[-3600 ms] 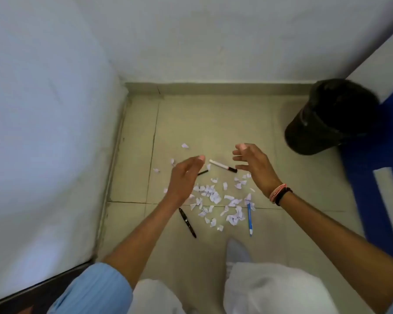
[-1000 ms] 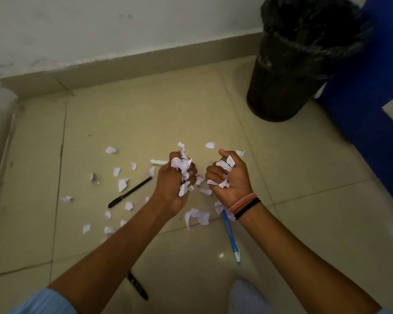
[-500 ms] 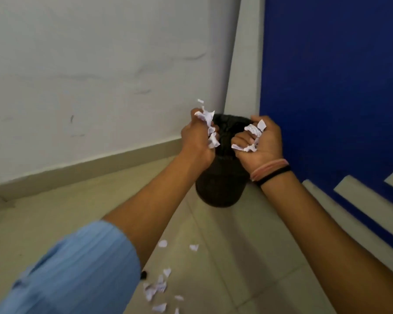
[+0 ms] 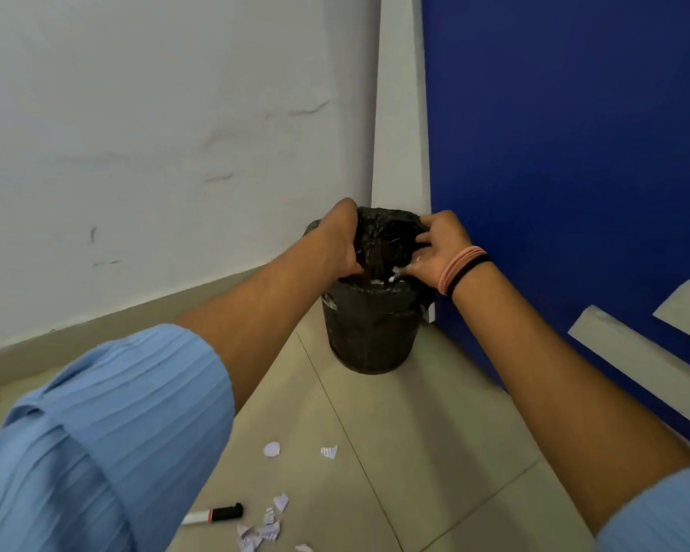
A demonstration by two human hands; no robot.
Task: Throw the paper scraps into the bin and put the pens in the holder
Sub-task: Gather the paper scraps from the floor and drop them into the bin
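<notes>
— both hands over the bin (image 4: 369, 336)?
— yes. left hand (image 4: 337, 239) curled at its 9 o'clock rim, grip contents hidden; right hand (image 4: 435, 245) loosening, white bits at its fingertips.
— risk?
— scraps (image 4: 271, 449) drifting past the rim onto the floor at 6 o'clock, beside the marker (image 4: 212, 515).

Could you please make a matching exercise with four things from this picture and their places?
Things:
1. bin
2. marker
3. hands: left, right
4. wristbands

Places:
A. over the bin's opening
B. on the right wrist
C. in the corner by the blue wall
D. lying on the floor beside paper scraps

Pairs: 1-C, 2-D, 3-A, 4-B
</notes>
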